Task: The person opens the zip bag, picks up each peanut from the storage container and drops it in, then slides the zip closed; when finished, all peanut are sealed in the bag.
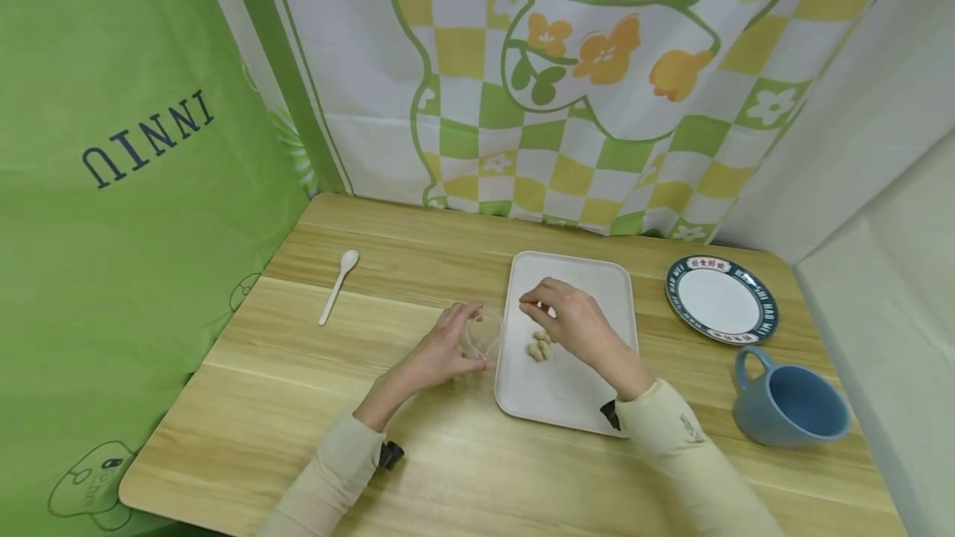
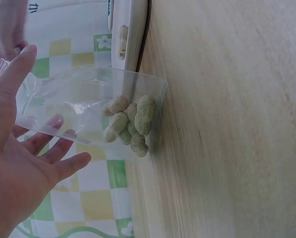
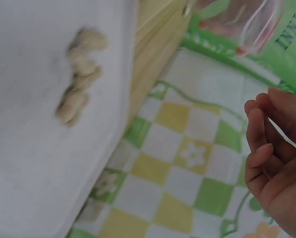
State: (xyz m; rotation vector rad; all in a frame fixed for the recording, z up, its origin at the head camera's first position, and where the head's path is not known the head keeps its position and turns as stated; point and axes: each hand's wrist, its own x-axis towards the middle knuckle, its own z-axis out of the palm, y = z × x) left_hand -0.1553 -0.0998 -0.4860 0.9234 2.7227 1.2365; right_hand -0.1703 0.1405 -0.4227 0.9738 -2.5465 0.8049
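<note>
My left hand holds a clear plastic zip bag by its upper part, just left of the white tray. In the left wrist view, its thumb and fingers lie on either side of the bag. Several unshelled peanuts sit at the bottom of the bag. Above the tray, my right hand has its fingers curled and the fingertips close together; whether anything is between them cannot be made out. Under it, several peanuts lie on the tray in a small cluster.
A white spoon lies on the wooden table at the left. Right of the tray are a dark-rimmed plate and a blue mug. A patterned cloth hangs along the back edge, a green one at the left.
</note>
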